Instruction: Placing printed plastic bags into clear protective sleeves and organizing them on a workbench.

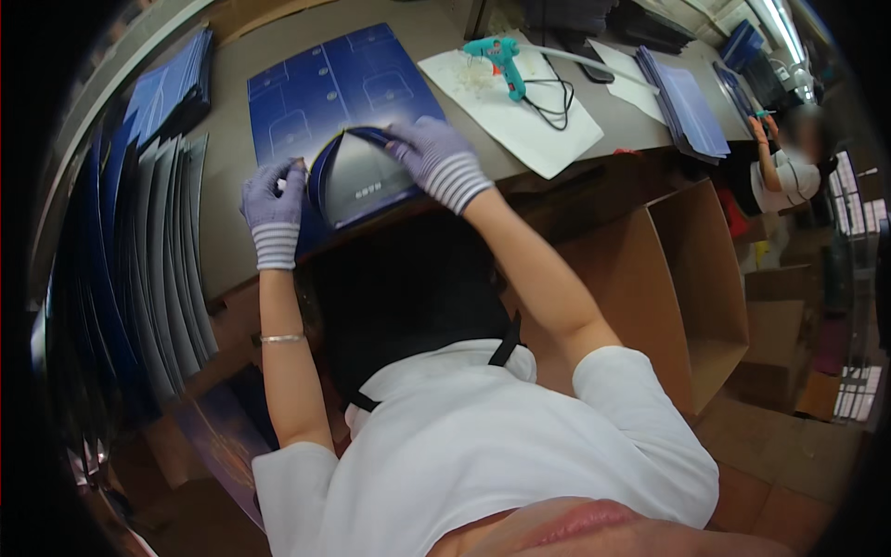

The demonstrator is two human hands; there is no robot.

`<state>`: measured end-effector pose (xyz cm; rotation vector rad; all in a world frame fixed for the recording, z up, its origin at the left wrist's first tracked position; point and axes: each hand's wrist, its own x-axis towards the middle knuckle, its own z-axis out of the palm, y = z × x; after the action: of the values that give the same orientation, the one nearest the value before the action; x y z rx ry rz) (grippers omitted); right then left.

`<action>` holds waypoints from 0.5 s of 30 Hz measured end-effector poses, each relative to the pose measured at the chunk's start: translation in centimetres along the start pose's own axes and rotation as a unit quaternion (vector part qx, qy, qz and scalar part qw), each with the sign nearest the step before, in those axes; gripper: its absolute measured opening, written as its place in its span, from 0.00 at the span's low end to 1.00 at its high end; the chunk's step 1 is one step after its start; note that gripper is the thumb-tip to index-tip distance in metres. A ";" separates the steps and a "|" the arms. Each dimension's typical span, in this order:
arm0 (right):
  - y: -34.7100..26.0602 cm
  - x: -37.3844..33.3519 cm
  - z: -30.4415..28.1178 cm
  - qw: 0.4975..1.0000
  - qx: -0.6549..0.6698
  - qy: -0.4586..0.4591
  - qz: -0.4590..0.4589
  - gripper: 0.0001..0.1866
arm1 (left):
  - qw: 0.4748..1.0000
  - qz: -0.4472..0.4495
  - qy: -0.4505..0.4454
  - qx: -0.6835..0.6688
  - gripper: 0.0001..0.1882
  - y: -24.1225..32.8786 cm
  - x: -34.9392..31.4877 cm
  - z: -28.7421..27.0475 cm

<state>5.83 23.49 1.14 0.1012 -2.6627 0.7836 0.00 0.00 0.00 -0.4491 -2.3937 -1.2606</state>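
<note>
A dark blue printed board (339,79) with pale line drawings lies on the table in front of me. At its near side a grey-and-blue folded piece (364,176) stands up in a curved, pointed shape. My right hand (436,160), in a purple knit glove with a striped cuff, grips the upper right edge of this piece. Left of it, my left hand (276,200), gloved alike, has its fingers curled together beside the board's left edge. A small white spot shows between those fingers; what they hold is too small to name.
A teal glue gun (502,65) with a black cord rests on a white sheet (543,125). Stacked blue-grey panels (687,102) lie to the right, and upright panels (153,260) line the left. An open cardboard box (650,278) stands below the table; another person (784,172) works far right.
</note>
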 end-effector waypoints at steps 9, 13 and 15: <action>-1.2 -0.1 1.2 0.999 0.038 0.016 0.002 0.09 | 0.999 -0.024 -0.037 -0.027 0.04 2.6 -1.2 1.3; -1.0 2.4 1.3 0.999 -0.013 -0.023 -0.031 0.08 | 0.999 -0.007 -0.036 0.015 0.06 2.4 -0.3 1.7; -1.0 4.2 1.7 0.997 0.022 -0.027 -0.075 0.08 | 0.998 -0.013 -0.044 0.034 0.06 2.7 0.8 1.7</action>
<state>1.51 21.87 1.83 0.3354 -2.6513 0.8002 0.24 2.94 1.44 -0.4647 -2.5151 -1.1897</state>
